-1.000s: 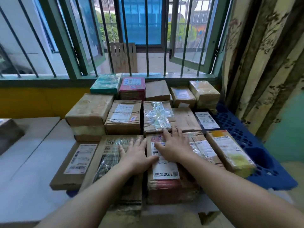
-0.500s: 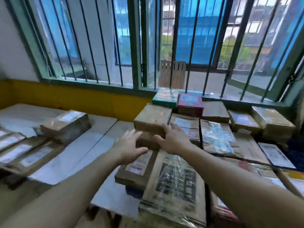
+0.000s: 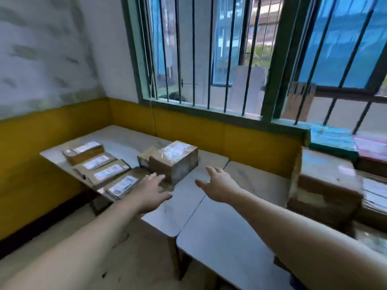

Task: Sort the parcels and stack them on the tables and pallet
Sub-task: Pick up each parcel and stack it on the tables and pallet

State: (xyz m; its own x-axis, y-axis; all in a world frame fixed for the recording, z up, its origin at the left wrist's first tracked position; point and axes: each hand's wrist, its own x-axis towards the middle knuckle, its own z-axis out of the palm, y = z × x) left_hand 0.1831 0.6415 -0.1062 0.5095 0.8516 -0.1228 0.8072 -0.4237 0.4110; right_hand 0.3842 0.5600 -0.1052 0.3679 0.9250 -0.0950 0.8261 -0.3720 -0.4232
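While left hand point(image 3: 150, 191), right hand point(image 3: 219, 187) spread empty | table point(image 3: 125, 141): 1 box point(image 3: 173, 162), 4 flat parcels point(image 3: 109, 173)

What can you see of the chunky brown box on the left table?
The chunky brown cardboard box is shut and wrapped in glossy clear tape, with a blurred pale label on top. It stands flat on the pale left table, turned askew to its edges, right of a row of flat labelled parcels. The left hand hovers by its near corner; contact is unclear.
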